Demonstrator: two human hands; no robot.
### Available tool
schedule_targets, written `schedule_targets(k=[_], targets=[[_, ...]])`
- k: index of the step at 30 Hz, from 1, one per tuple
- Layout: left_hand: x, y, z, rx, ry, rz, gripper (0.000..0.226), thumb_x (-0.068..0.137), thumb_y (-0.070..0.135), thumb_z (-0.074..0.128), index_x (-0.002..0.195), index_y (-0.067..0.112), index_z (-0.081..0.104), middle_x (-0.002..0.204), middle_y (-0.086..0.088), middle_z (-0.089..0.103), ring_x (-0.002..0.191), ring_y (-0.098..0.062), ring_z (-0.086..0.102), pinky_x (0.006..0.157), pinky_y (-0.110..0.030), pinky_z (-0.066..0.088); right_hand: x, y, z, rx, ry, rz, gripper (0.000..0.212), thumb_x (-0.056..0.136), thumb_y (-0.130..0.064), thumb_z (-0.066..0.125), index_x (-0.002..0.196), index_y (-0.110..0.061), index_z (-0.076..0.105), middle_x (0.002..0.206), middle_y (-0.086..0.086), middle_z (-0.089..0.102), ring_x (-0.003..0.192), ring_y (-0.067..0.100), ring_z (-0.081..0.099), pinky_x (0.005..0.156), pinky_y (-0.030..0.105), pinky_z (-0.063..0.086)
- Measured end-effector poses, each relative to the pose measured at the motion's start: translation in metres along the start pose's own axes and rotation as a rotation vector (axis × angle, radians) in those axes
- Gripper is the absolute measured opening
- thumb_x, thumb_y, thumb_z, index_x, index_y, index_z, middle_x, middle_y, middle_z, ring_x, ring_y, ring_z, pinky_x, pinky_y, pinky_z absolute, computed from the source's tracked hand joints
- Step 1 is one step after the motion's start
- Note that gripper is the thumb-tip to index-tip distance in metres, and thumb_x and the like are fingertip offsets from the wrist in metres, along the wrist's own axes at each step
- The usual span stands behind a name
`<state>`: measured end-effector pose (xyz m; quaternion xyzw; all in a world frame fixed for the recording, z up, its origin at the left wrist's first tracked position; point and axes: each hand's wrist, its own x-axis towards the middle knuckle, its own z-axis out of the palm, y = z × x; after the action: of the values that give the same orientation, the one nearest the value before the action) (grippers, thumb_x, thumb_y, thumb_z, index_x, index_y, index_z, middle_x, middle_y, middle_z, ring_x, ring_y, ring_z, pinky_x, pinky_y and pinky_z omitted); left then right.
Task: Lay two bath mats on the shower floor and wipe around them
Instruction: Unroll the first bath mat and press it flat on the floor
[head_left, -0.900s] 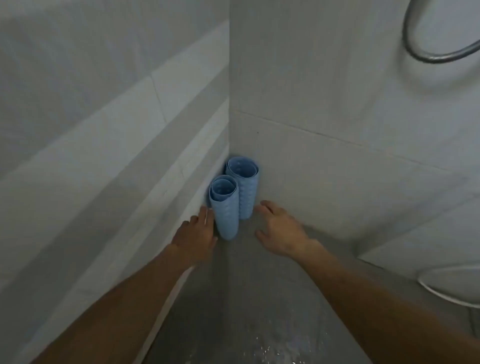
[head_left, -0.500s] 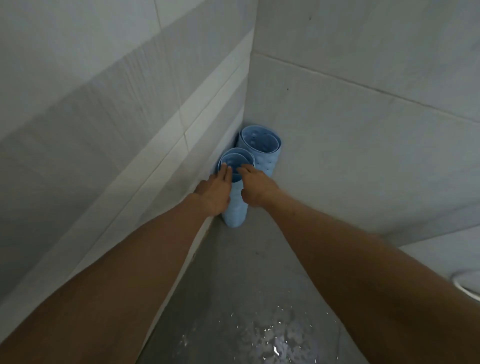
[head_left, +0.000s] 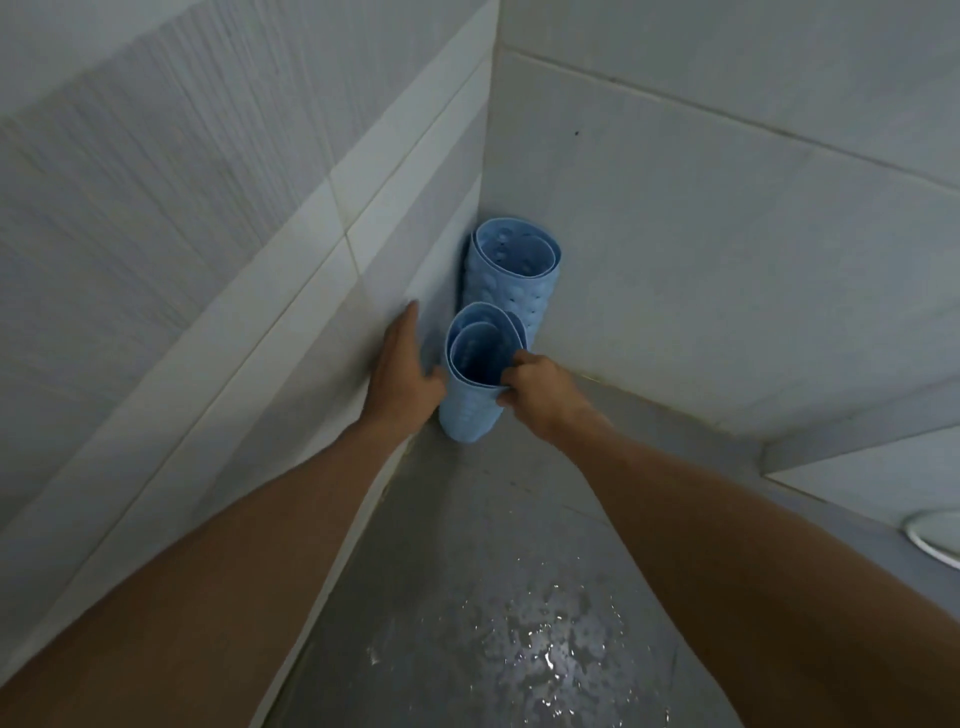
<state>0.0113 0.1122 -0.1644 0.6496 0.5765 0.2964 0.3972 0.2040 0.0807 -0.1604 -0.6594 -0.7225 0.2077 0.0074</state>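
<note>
Watch the wet floor and the second roll

Your right hand (head_left: 537, 395) is pinching the rim of the near rolled mat (head_left: 475, 382), left hand (head_left: 402, 371) spread flat against its side. Both rolls stand upright in the far corner, touching, so lifting this one could tip the far rolled mat (head_left: 511, 275). The shower floor (head_left: 530, 649) is wet (slippery, and the mat may spring open).
</note>
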Motion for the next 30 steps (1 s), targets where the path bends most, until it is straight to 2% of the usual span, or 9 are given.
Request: schedule_targets(k=[3, 6, 9, 12, 16, 20, 22, 24, 30], targets=[[-0.018, -0.001, 0.004, 0.143, -0.302, -0.079, 0.115, 0.078, 0.023, 0.08, 0.158, 0.023, -0.002, 0.166, 0.0, 0.005, 0.151, -0.023, 0.013, 0.122, -0.044, 0.02, -0.048, 0.015, 0.001, 0.061, 0.015, -0.043, 0.024, 0.097, -0.017, 0.062, 0.114, -0.004, 0.073, 0.118, 0.014, 0.059, 0.106, 0.035, 0.06, 0.089, 0.042, 0.051], [-0.033, 0.014, 0.016, 0.244, -0.558, 0.152, 0.136, 0.051, 0.036, 0.095, 0.156, 0.03, 0.009, 0.16, 0.002, 0.027, 0.146, -0.021, 0.03, 0.117, -0.046, 0.033, -0.1, 0.027, -0.01, 0.086, 0.085, -0.209, 0.016, 0.086, -0.009, 0.074, 0.101, -0.002, 0.077, 0.104, 0.016, 0.066, 0.094, 0.038, 0.065, 0.079, 0.047, 0.058], [-0.058, 0.043, 0.041, -0.131, -0.72, 0.092, 0.112, 0.052, 0.014, 0.096, 0.146, 0.027, 0.037, 0.14, 0.005, 0.055, 0.13, -0.015, 0.052, 0.104, -0.039, 0.048, -0.146, 0.046, -0.027, 0.123, 0.159, -0.287, 0.014, 0.08, -0.01, 0.08, 0.092, -0.006, 0.077, 0.094, 0.011, 0.068, 0.082, 0.029, 0.067, 0.067, 0.035, 0.057], [-0.085, 0.072, 0.061, -0.304, -0.643, -0.077, 0.062, 0.06, 0.012, 0.089, 0.117, 0.024, 0.067, 0.112, -0.001, 0.073, 0.107, -0.015, 0.069, 0.094, -0.043, 0.056, -0.187, 0.071, -0.047, 0.316, 0.291, -0.148, 0.02, 0.086, -0.018, 0.077, 0.103, -0.009, 0.074, 0.105, 0.007, 0.064, 0.082, 0.018, 0.066, 0.073, 0.033, 0.057], [-0.107, 0.088, 0.072, -0.309, -0.598, -0.193, 0.046, 0.059, 0.024, 0.089, 0.103, 0.022, 0.074, 0.097, 0.003, 0.077, 0.092, -0.009, 0.072, 0.072, -0.021, 0.055, -0.233, 0.108, -0.082, 0.779, 0.22, 0.284, 0.082, 0.08, 0.0, 0.079, 0.148, -0.026, 0.041, 0.148, 0.002, 0.035, 0.113, 0.019, 0.065, 0.085, 0.029, 0.059], [-0.132, 0.128, 0.084, -0.267, -0.701, -0.183, 0.039, 0.068, 0.008, 0.087, 0.103, 0.019, 0.074, 0.096, 0.002, 0.077, 0.088, -0.008, 0.073, 0.067, -0.018, 0.055, -0.27, 0.145, -0.089, 0.377, -0.071, 0.267, 0.115, 0.066, -0.018, 0.089, 0.158, -0.031, 0.021, 0.164, 0.007, 0.008, 0.149, 0.021, 0.022, 0.119, 0.038, 0.031], [-0.146, 0.147, 0.093, -0.218, -0.703, -0.169, 0.039, 0.068, 0.008, 0.087, 0.103, 0.018, 0.074, 0.097, 0.002, 0.077, 0.089, -0.009, 0.073, 0.07, -0.021, 0.056, -0.285, 0.15, -0.087, 0.412, -0.101, 0.253, 0.102, 0.061, -0.03, 0.09, 0.148, -0.03, 0.037, 0.156, 0.002, 0.034, 0.141, 0.016, 0.038, 0.118, 0.041, 0.035], [-0.161, 0.162, 0.102, -0.236, -0.626, -0.186, 0.041, 0.066, 0.007, 0.088, 0.103, 0.018, 0.075, 0.097, 0.001, 0.078, 0.089, -0.011, 0.073, 0.07, -0.022, 0.057, -0.305, 0.158, -0.089, 0.466, -0.054, 0.331, 0.072, 0.061, -0.031, 0.092, 0.124, -0.024, 0.057, 0.125, -0.002, 0.065, 0.116, 0.02, 0.062, 0.101, 0.044, 0.051], [-0.206, 0.173, 0.126, -0.243, -0.27, -0.244, 0.075, 0.055, 0.031, 0.096, 0.122, 0.02, 0.064, 0.111, 0.004, 0.071, 0.099, -0.01, 0.069, 0.071, -0.019, 0.056, -0.365, 0.164, -0.108, 0.793, 0.021, 0.328, 0.026, 0.074, -0.015, 0.087, 0.085, -0.013, 0.063, 0.078, -0.002, 0.071, 0.066, 0.007, 0.065, 0.065, 0.032, 0.056]])
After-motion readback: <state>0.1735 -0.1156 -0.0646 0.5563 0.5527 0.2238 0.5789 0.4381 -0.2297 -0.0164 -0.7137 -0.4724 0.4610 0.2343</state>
